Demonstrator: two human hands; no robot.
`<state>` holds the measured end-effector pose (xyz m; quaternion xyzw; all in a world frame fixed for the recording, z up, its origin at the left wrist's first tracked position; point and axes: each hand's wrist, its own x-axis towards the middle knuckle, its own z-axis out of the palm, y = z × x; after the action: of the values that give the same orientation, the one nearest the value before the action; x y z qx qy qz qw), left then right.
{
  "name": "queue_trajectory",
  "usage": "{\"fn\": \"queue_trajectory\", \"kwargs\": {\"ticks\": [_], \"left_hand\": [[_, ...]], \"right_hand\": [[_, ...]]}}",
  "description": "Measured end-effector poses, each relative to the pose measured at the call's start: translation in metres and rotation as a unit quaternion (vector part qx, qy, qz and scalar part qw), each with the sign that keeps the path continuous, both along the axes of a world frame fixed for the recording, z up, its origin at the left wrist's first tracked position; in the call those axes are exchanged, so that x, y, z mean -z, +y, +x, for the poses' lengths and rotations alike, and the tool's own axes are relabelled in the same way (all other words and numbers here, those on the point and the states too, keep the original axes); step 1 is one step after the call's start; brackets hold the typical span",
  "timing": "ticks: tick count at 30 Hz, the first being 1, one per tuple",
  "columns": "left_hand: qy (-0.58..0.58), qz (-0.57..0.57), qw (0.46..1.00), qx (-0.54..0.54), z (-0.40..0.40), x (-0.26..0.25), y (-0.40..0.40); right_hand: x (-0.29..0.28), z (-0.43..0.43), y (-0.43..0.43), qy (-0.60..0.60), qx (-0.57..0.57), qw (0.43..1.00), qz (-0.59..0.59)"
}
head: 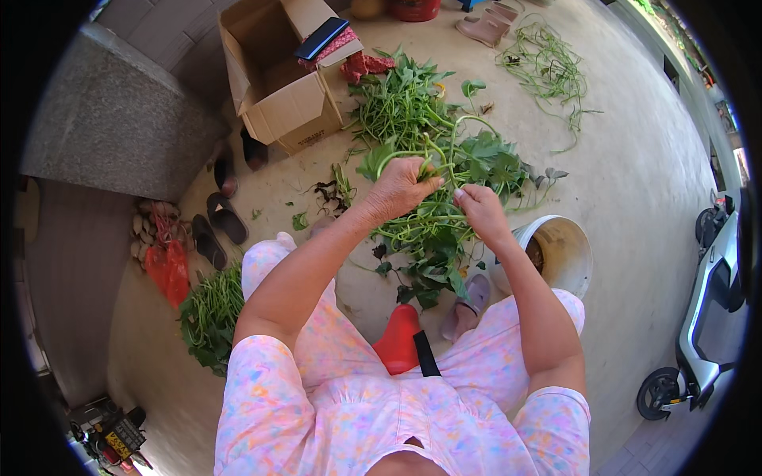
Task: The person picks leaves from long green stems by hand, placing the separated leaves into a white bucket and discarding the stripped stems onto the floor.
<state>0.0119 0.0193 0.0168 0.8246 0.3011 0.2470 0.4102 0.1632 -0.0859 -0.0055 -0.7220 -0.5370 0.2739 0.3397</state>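
Several thick green stems of leafy vines (440, 156) are gripped in my left hand (406, 185), their curled tops rising above the fist. Just to the right, my right hand (481, 209) pinches a thin stem between thumb and fingertips. Beneath both hands a loose heap of leafy vines (437, 271) lies on the floor between my feet. Beyond it spreads a second pile of leafy green shoots (399, 116). The fingers partly hide where the stems are held.
A white bucket (572, 253) stands by my right knee. Stripped stems (550, 68) lie at far right. Ahead is an open cardboard box (294, 116) with a phone (322, 38) on its flap. Leafy greens (208, 324), slippers (226, 219) and a red bag (168, 268) are at left.
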Motion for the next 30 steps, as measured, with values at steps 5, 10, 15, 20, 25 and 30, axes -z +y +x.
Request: {"fn": "queue_trajectory", "kwargs": {"ticks": [5,10,15,20,25,30], "left_hand": [[-0.074,-0.346,0.917,0.184,0.007,0.027,-0.016],[0.006,-0.435,0.876,0.208,0.003,0.004,-0.013],[-0.026,-0.597,0.79,0.139,0.001,0.005,-0.009],[-0.057,-0.659,0.74,0.12,0.001,0.004,-0.011],[-0.066,-0.702,0.696,0.139,0.005,0.008,-0.01],[-0.148,-0.75,0.632,0.128,0.016,0.019,-0.033]], "right_hand": [[-0.012,-0.001,-0.001,0.445,0.103,0.882,-0.117],[-0.022,0.006,-0.002,0.632,0.073,0.762,-0.118],[-0.036,0.016,-0.004,0.603,-0.009,0.787,-0.13],[-0.044,0.017,-0.005,0.602,-0.056,0.789,-0.106],[-0.036,0.011,-0.003,0.599,-0.018,0.8,0.002],[-0.025,0.004,0.013,0.65,0.178,0.727,0.129]]}}
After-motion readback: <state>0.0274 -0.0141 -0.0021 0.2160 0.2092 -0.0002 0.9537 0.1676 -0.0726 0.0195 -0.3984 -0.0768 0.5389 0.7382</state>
